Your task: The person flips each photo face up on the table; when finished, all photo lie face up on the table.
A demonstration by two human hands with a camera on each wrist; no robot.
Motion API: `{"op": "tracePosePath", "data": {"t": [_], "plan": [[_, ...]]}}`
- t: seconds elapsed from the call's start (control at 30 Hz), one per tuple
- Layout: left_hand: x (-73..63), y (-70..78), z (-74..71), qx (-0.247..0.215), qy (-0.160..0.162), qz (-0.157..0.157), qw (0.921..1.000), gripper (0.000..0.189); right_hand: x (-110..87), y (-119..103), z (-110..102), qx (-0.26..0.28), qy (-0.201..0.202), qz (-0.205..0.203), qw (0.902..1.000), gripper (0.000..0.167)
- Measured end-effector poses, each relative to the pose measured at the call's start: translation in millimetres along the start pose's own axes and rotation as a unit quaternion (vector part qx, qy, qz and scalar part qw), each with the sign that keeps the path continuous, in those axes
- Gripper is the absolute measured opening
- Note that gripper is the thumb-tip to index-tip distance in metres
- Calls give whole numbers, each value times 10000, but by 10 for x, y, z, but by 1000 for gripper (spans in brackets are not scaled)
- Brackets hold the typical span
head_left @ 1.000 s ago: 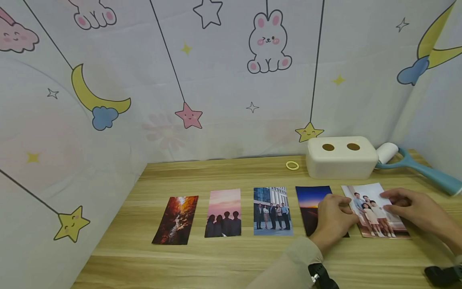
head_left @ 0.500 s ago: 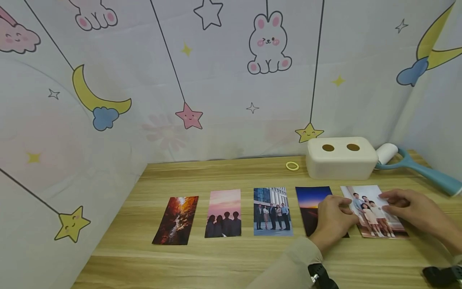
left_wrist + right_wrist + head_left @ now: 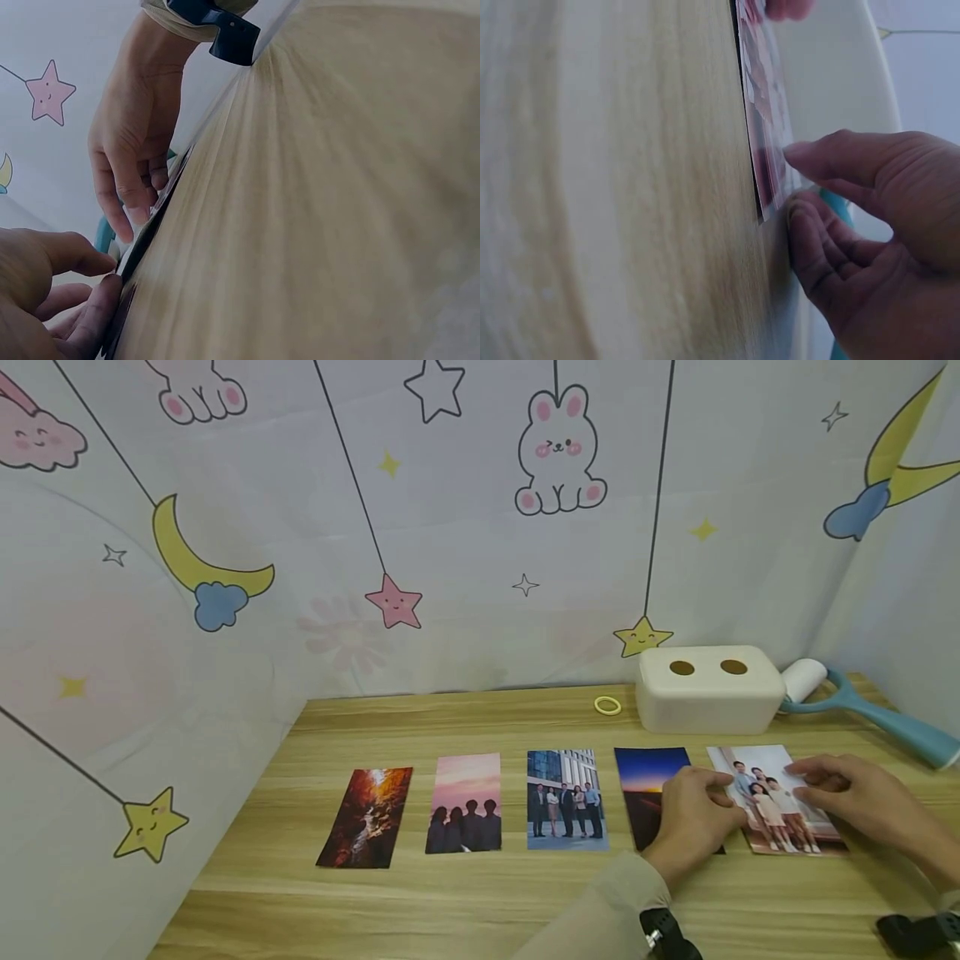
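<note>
A family photo (image 3: 776,806) lies on the wooden table at the right end of a row of photos, slightly turned. My left hand (image 3: 692,814) pinches its left edge between thumb and fingers, reaching across a sunset photo (image 3: 643,797) and hiding part of it. At the opposite edge, my right hand (image 3: 862,793) holds the print with thumb and index finger. Close up in the right wrist view, the thumb tip sits at the photo's border (image 3: 769,165). From the left wrist view, the left hand (image 3: 52,292) is low beside the thin dark photo edges.
Further left lie a group photo before a building (image 3: 566,802), a pink-sky silhouette photo (image 3: 465,802) and an autumn stream photo (image 3: 366,817). Behind stand a cream box with two holes (image 3: 708,702), a yellow ring (image 3: 607,706) and a lint roller with a blue handle (image 3: 892,718).
The family photo has shifted slightly to the left, and the right hand has moved a little left with it. The left hand and the other photos have stayed nearly still.
</note>
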State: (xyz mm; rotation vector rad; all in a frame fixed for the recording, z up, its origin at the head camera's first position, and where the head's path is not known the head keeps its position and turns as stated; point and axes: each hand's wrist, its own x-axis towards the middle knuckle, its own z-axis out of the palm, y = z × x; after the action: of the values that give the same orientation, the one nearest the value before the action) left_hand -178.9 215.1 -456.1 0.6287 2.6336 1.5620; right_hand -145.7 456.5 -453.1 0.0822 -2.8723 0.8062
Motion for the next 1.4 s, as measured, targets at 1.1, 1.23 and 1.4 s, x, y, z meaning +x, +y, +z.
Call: {"op": "tracePosePath", "data": {"t": [1.1,1.23,1.4], "plan": [[-108,-76,-701,-167,-99,1039,9944,34,14,-317,-262,-267,541,-120,9981,26],[-69,-148,-926,-57,-135,1093,9939,35,54,-391,-312,-293,659,-346,9968,26],[-44,-235,-1270,205,-123,1265,9917,37,130,-461,-372,-235,709,-483,9960,28]]}}
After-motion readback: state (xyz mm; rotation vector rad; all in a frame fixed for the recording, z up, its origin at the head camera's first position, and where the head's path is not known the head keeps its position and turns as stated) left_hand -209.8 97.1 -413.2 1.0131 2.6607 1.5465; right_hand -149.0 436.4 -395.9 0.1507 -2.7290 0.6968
